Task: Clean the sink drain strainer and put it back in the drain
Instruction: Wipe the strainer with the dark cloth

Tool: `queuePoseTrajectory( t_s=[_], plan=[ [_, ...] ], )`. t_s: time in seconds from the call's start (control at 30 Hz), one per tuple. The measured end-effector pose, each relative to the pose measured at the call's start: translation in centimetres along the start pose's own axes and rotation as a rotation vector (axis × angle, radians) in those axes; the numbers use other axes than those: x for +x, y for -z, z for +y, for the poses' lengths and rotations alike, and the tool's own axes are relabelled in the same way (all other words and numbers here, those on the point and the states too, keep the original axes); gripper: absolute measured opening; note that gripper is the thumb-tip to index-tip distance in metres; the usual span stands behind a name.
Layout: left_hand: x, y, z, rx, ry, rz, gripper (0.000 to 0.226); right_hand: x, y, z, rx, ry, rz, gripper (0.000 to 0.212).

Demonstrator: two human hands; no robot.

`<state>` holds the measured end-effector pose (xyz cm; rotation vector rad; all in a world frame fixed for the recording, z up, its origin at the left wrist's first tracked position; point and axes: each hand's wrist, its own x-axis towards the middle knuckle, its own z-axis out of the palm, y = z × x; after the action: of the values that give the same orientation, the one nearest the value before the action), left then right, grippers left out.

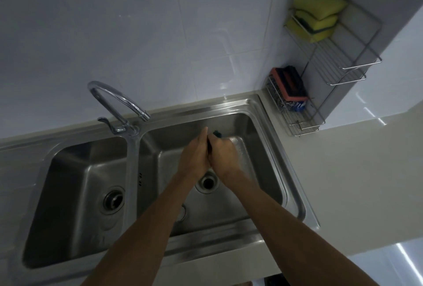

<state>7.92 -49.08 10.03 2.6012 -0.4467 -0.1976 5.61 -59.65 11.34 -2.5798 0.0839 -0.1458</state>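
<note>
Both my hands meet over the right basin of a steel double sink. My left hand presses against my right hand, and a thin dark thing, probably the drain strainer, is pinched between them, mostly hidden. A dark green scrubber tip sticks out above my right hand's fingers. Just below the hands, the right drain is an open hole with nothing in it. Wet streaks shine on the basin wall to the right of my right hand.
The left basin's drain has a strainer seated in it. A curved tap stands behind the divider. My left forearm partly hides a round metal piece on the right basin floor. A wire rack at the right holds yellow sponges and a scrub pad.
</note>
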Motion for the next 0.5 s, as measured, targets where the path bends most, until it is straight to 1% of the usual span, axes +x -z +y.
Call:
queuePoseTrajectory(
  t_s=[0.07,0.17,0.23,0.37,0.5],
  plan=[
    [0.0,-0.7,0.1,0.001,0.023,0.007,0.081,-0.5,-0.3,0.3,0.02,-0.015,0.029,0.017],
    [-0.5,-1.6,-0.2,-0.12,0.203,0.075,0.095,-0.7,0.4,2.1,0.045,-0.175,0.114,0.014],
    [-1.2,-2.4,-0.9,-0.189,0.224,0.056,0.099,-0.7,1.4,3.9,0.098,-0.254,0.142,0.014],
    [-2.3,-4.5,-2.5,-0.32,0.245,0.007,0.096,-1.3,4.3,6.2,0.13,-0.236,0.233,0.014],
    [-3.4,-6.5,-1.6,-0.332,0.252,-0.002,0.097,-2.7,7.5,8.4,0.122,-0.218,0.296,0.015]
  ],
)
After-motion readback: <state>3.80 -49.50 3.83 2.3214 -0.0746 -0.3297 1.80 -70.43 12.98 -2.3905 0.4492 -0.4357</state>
